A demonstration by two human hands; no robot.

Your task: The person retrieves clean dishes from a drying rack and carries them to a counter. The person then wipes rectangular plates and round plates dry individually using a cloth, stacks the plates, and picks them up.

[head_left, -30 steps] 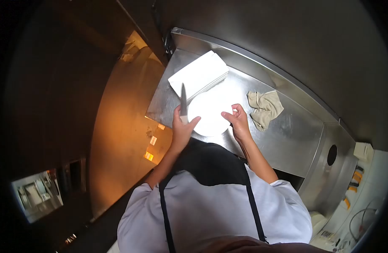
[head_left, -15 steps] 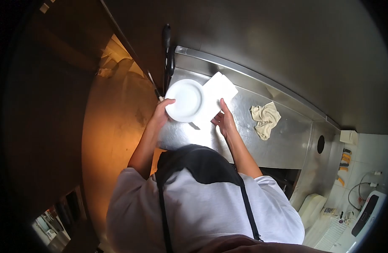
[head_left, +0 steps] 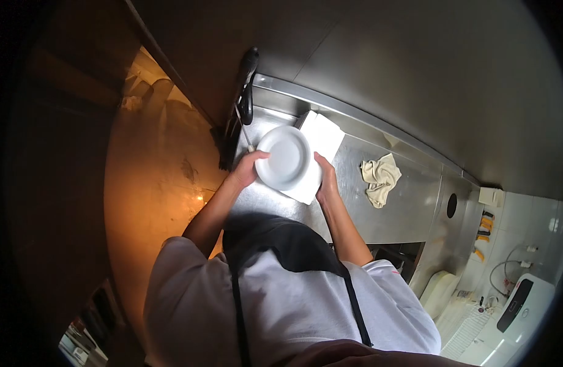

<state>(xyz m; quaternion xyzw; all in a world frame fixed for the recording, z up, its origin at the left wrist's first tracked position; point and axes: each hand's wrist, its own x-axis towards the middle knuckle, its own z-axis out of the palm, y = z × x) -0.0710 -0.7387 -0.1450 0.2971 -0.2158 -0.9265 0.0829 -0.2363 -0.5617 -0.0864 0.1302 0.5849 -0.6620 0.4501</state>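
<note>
A round white plate (head_left: 284, 158) is tilted up between my two hands above the steel counter. My left hand (head_left: 248, 168) is closed on its left rim, with the thumb on top. A thin utensil with a pale handle (head_left: 251, 147) touches or passes just behind that hand; I cannot tell whether it is held. My right hand (head_left: 326, 177) is closed at the right side, its thumb by the plate's rim and against white paper sheets (head_left: 306, 191) under the plate. Most of its fingers are hidden. More of the white paper (head_left: 324, 134) shows beyond the plate.
A crumpled beige cloth (head_left: 381, 179) lies on the steel counter (head_left: 410, 202) to the right. Black-handled tools (head_left: 248, 85) stand up at the counter's left end. A raised metal ledge (head_left: 367, 125) runs along the back. A dark round hole (head_left: 452, 205) is at the far right.
The plate and my left hand have shifted right and slightly toward me. My right hand has closed in at the side of the plate and paper. The view has shifted a little.
</note>
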